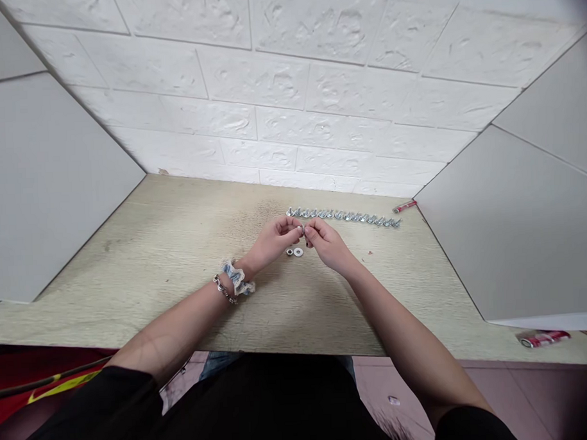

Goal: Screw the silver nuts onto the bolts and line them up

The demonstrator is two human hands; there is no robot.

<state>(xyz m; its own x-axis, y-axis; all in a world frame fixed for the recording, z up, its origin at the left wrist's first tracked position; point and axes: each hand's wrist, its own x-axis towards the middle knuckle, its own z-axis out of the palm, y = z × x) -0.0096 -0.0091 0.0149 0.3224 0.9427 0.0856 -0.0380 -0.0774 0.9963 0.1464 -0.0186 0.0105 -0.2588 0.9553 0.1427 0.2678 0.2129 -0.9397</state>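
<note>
My left hand (278,236) and my right hand (327,242) meet over the wooden tabletop, fingertips almost touching. Both pinch a small metal piece (303,230), seen as a thin silvery sliver; its exact kind is mostly hidden by the fingers. Just below the fingers a hex nut (289,251) and a flat washer (298,252) lie side by side on the table. Behind the hands runs a row of several silvery bolts with washers (347,215), many with their shanks pointing up. The left end of that row is close to the left fingertips.
The tabletop (179,249) meets a white brick-patterned wall (281,130), with a grey panel (56,183) on the left and another (519,218) on the right. A red battery (405,206) lies at the back right, and another red cylinder (545,339) near the front edge.
</note>
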